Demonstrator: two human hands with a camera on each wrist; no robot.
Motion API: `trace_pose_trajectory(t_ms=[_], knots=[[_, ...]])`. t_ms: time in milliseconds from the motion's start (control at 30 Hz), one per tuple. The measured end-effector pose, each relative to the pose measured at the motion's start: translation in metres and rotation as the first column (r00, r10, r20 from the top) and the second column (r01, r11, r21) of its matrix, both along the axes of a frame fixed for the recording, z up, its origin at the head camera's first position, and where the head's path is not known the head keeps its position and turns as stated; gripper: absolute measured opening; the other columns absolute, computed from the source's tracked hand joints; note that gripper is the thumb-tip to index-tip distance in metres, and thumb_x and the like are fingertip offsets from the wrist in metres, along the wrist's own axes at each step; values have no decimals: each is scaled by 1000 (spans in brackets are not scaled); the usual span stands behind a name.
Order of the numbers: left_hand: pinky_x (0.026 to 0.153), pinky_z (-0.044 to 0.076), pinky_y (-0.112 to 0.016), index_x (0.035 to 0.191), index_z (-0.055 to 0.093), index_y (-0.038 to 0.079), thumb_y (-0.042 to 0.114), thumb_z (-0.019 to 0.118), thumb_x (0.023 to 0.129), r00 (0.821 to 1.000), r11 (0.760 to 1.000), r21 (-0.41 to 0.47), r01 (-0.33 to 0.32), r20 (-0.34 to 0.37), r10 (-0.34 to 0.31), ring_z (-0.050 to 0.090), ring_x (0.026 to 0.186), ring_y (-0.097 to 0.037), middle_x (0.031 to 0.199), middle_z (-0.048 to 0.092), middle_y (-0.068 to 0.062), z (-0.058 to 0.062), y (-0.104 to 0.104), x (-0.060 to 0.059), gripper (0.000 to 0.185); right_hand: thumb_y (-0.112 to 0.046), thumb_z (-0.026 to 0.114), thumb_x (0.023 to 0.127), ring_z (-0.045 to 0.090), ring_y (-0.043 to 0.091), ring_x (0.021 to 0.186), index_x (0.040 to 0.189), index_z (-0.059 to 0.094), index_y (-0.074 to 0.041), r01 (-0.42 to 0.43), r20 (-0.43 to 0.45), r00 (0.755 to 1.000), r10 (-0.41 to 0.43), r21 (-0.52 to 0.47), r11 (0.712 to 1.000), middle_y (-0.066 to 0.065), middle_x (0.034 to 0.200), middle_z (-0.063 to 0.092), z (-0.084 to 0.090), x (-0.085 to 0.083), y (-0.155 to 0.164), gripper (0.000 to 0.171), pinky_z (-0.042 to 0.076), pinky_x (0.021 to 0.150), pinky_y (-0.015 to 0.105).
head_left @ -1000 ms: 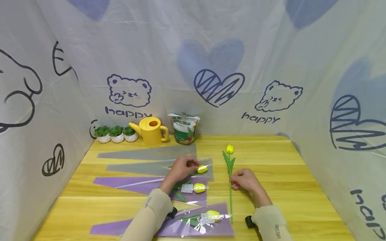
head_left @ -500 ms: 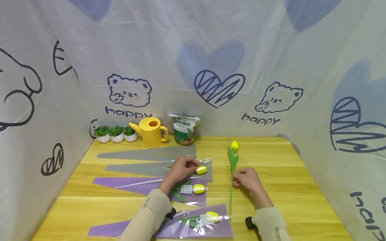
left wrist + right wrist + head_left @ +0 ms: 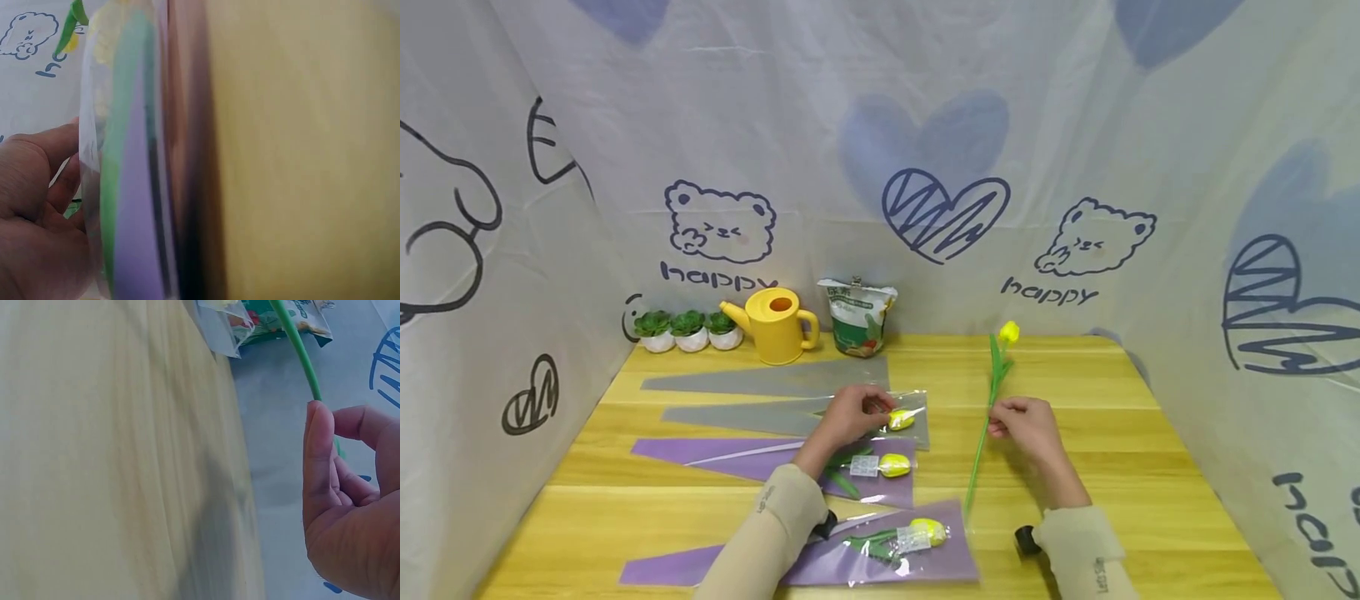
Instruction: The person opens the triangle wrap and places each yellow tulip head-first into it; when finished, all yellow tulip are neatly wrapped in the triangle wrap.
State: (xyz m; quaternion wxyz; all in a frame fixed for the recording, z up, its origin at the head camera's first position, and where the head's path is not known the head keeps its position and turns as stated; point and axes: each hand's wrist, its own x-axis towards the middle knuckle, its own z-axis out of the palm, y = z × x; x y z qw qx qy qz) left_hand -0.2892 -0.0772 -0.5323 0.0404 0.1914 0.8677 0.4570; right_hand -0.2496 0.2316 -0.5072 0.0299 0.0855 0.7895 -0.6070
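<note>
My right hand point(image 3: 1032, 429) pinches the green stem of a yellow tulip point(image 3: 1009, 332) between thumb and fingers. The tulip slants over the table's right half, bloom at the back; in the right wrist view its stem point(image 3: 303, 356) runs up from the fingertips. My left hand point(image 3: 853, 415) is curled at a grey-backed clear sleeve point(image 3: 722, 417) that has a yellow tulip point(image 3: 900, 419) in it. Its thumb lies beside that bloom. In the left wrist view, clear and purple film covers the tips of the left hand point(image 3: 44, 206), so its grip is hidden.
Two purple sleeves point(image 3: 700, 454), each with a tulip, lie nearer on the wooden table point(image 3: 1112, 467). Another grey sleeve point(image 3: 760, 379) lies behind. Along the back stand potted succulents point(image 3: 689, 332), a yellow watering can point(image 3: 775, 329) and a clipped green-white bag point(image 3: 857, 321).
My right hand has moved right and away from me with the tulip, which now leans more to the right. The left hand has stayed at the grey sleeve.
</note>
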Motion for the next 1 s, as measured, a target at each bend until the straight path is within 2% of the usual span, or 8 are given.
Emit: trace_pose_trajectory(t_ms=[133, 233, 467, 667, 800, 1000], knots=[[91, 56, -41, 105, 79, 10, 6, 80, 88, 1000, 1000, -7, 6, -2, -6, 71, 94, -23, 101, 78, -6, 1, -2, 0, 17, -7, 62, 100, 72, 11, 70, 119, 67, 16, 4, -26, 1000, -4, 10, 1000, 8, 83, 73, 2, 0, 2, 30, 63, 73, 30], [97, 53, -45, 106, 79, 10, 7, 81, 87, 1000, 1000, -12, 17, -5, -17, 71, 101, -26, 105, 78, -6, 2, -4, -1, 19, -8, 62, 101, 73, 12, 71, 119, 67, 15, 7, -30, 1000, -8, -7, 1000, 7, 82, 73, 3, -1, 4, 30, 63, 74, 31], [90, 55, -38, 106, 77, 8, 9, 81, 88, 999, 997, -61, 52, -14, -53, 70, 96, -22, 103, 76, -8, 7, -7, -2, 18, -10, 64, 100, 71, 8, 69, 123, 65, 15, 53, -32, 998, -56, -77, 996, 1, 79, 73, 5, -5, 7, 33, 64, 76, 32], [92, 55, -40, 109, 76, 6, 10, 82, 88, 998, 995, -85, 58, -6, -58, 70, 99, -26, 104, 76, -9, 9, -12, -4, 23, -8, 63, 101, 70, 7, 67, 124, 63, 15, 119, -58, 990, -128, -137, 983, -3, 76, 72, 8, -6, 8, 33, 63, 73, 29], [92, 55, -39, 111, 76, 7, 12, 82, 88, 999, 995, -90, 50, 13, -49, 70, 100, -24, 105, 76, -7, 9, -15, -4, 24, -7, 63, 100, 69, 7, 64, 118, 64, 15, 172, -101, 976, -193, -183, 968, -5, 73, 71, 9, -6, 7, 28, 63, 71, 28], [93, 56, -40, 114, 76, 6, 11, 82, 88, 998, 995, -81, 58, 27, -56, 71, 101, -24, 107, 77, -7, 9, -22, -3, 27, -6, 64, 100, 70, 7, 63, 116, 63, 16, 189, -122, 968, -218, -216, 958, -5, 72, 71, 7, -7, 5, 27, 62, 69, 25]])
